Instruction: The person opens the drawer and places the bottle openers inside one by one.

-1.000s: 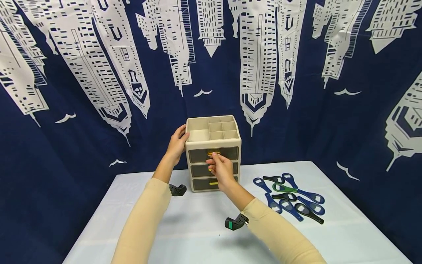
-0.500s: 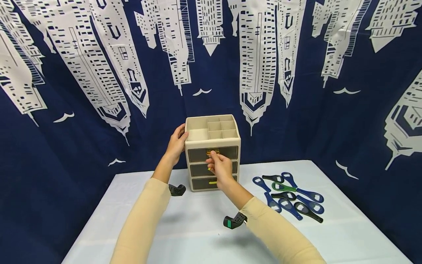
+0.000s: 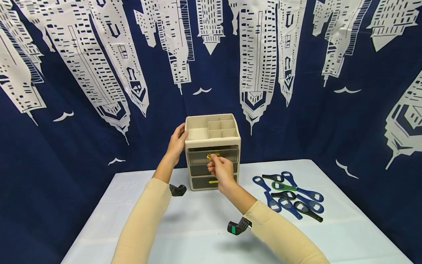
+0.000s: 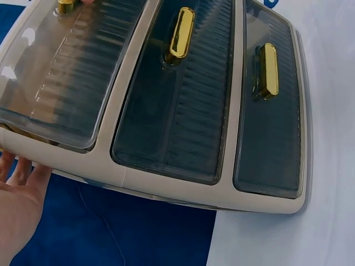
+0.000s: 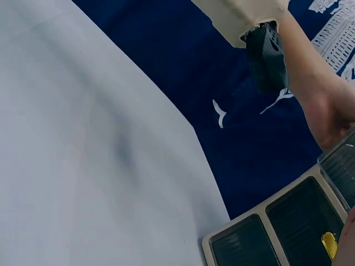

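Pinching: right hand (image 3: 222,172), gold handle (image 4: 66,6) of ajar top drawer (image 3: 197,157)
Drawer organizer (image 3: 214,142): between hands
Left hand (image 3: 176,145): unclenched, against organizer's side
Head view only: divided top tray (image 3: 198,133), beside left hand

Boxy beige plastic organizer (image 3: 212,142), upright on white-covered table (image 3: 194,227), divided compartments on top. Smoky translucent top drawer (image 3: 196,158) slightly out, shiny gold bar handle (image 4: 66,6) pinched by right hand (image 3: 222,170); two lower smoky drawers (image 4: 194,105) closed. Left hand (image 3: 176,145) against left side.
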